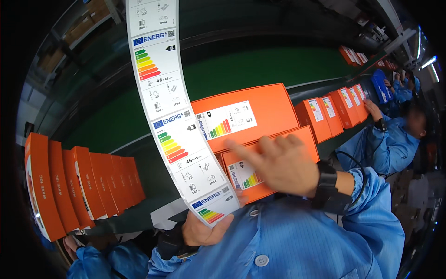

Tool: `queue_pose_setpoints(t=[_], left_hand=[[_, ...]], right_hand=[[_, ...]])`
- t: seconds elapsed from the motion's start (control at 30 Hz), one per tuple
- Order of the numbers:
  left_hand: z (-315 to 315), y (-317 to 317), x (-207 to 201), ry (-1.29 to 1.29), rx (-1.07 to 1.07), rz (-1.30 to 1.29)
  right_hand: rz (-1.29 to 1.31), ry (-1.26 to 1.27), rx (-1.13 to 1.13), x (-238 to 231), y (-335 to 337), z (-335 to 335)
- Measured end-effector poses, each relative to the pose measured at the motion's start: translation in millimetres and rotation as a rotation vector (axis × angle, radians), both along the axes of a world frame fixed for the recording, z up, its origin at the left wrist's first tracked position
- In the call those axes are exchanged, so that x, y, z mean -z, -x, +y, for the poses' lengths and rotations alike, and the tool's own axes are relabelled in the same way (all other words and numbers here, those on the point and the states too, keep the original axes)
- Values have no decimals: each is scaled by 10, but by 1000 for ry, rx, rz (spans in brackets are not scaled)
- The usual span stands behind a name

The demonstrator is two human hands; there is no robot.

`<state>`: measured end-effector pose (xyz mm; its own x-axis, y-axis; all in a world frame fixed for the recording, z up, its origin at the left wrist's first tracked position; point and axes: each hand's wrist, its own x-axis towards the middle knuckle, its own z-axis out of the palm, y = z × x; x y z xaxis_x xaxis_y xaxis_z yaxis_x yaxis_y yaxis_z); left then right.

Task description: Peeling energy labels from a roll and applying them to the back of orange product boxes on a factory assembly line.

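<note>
fingers (223,225) of left hand (200,231) pinching label strip (175,139), right hand (289,168) blurred, fingers apart, perhaps touching orange box (274,111)

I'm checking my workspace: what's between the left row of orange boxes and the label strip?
In the head view, between boxes and strip: a green surface crossed by a pale line and, lower, a white piece.

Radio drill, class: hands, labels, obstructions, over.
Left hand holding label strip. Right hand over two orange boxes, blurred, contact unclear. Partly hides nearer box's label.
</note>
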<state>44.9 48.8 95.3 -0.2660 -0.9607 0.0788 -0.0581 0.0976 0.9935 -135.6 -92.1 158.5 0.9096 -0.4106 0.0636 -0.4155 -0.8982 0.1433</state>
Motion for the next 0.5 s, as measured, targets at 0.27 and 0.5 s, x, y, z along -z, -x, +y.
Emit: queue_pose_setpoints(t=[0.27, 0.5], left_hand=[[-47, 78, 7, 63, -44, -24], [29, 218, -76, 116, -228, 38]], right_hand=[[-303, 146, 121, 181, 203, -109], [-456, -47, 437, 257, 895, -390]])
